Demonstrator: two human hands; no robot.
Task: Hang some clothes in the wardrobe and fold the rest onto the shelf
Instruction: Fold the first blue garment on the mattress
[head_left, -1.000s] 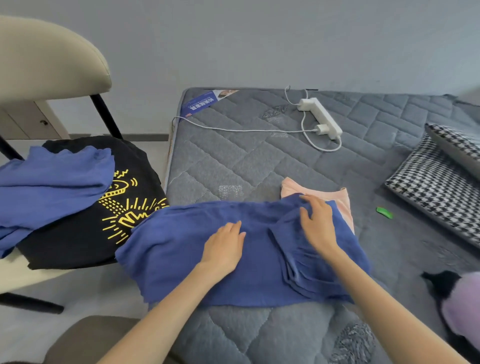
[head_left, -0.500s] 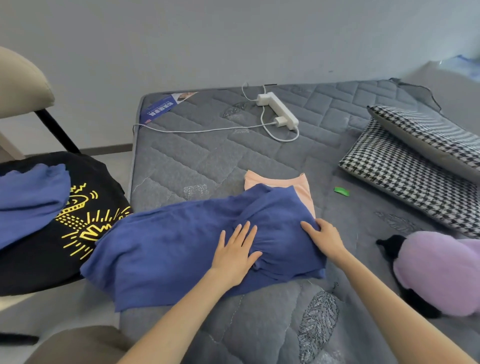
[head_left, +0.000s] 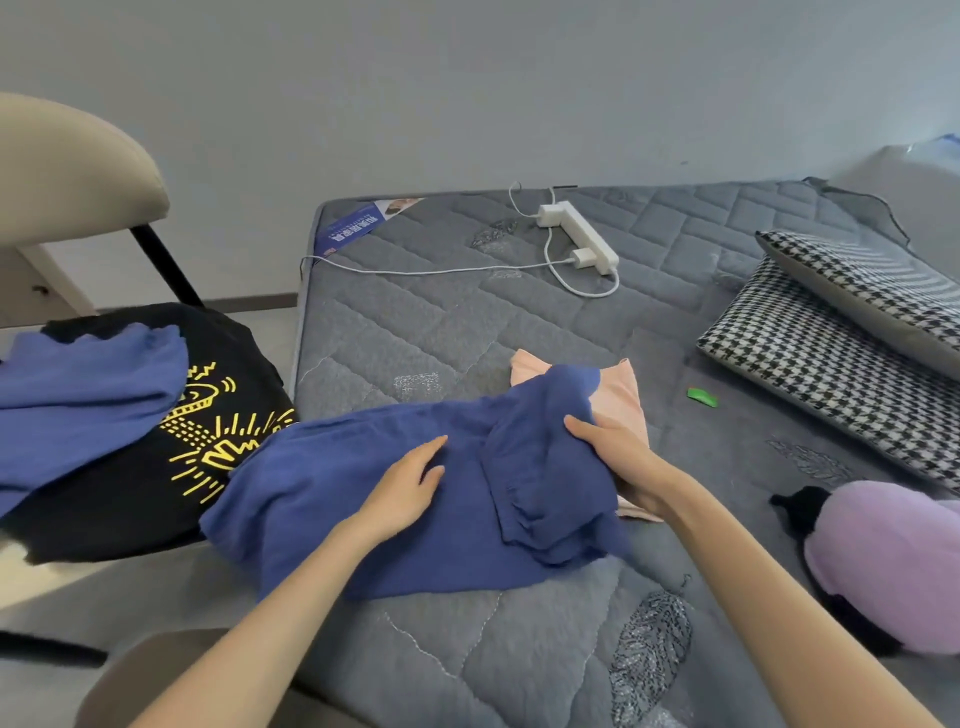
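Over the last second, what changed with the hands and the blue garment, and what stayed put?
The right hand moved from the top of the fold to the right edge of the blue garment and now grips it, raising the fold, so more of the pink garment shows. The left hand stayed flat on its middle. The power strip and black T-shirt are unchanged.

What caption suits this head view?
Left hand presses blue garment on mattress; right hand grips its bunched end.
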